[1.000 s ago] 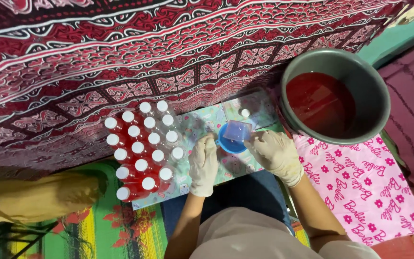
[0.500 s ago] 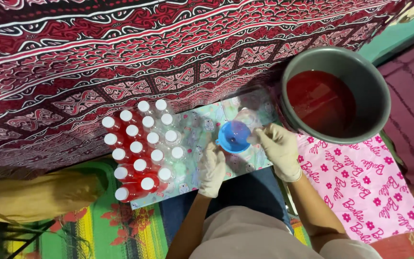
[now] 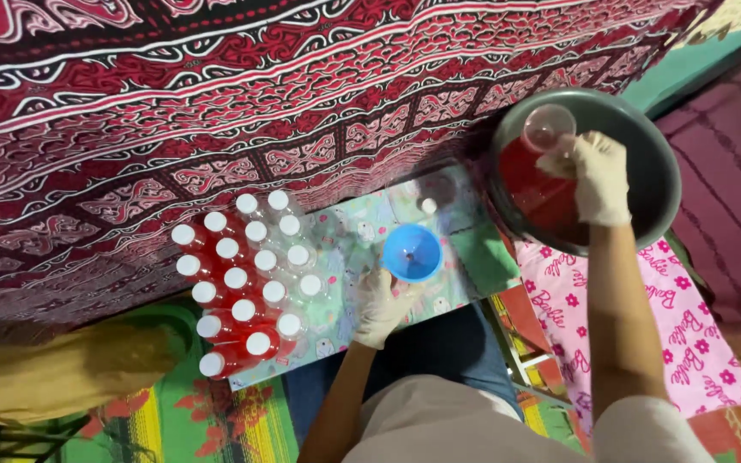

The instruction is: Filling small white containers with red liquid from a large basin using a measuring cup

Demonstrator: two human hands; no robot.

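A red patterned cloth (image 3: 216, 103) hangs behind a small board (image 3: 465, 257) with a pale printed cover, laid across your lap, and that board carries almost everything here. At its left end stand capped bottles (image 3: 242, 283) of red liquid, packed in rows with white caps up. Near the middle your left hand (image 3: 379, 304), gloved, is closed around a bottle that is mostly hidden under a blue funnel (image 3: 412, 253) seated in its neck. One more small white-capped bottle (image 3: 429, 206) stands near the board's far edge. Off the right end sits a grey basin (image 3: 645, 154) of red liquid, on or beside a pink flowered cloth (image 3: 679, 317). Your right hand (image 3: 598, 176), also gloved, is over the basin with its grip clenched on a clear cup (image 3: 548, 127), tilted at the liquid's surface; how full the cup is cannot be told. The risks, as I judge them: the cup has to cross the gap between basin and funnel, so drips could land on the board or the pink cloth. The funnel is top-heavy on a narrow bottle, and a loose left grip could let it tip. The packed rows are close to your left wrist, so a nudge could topple them.
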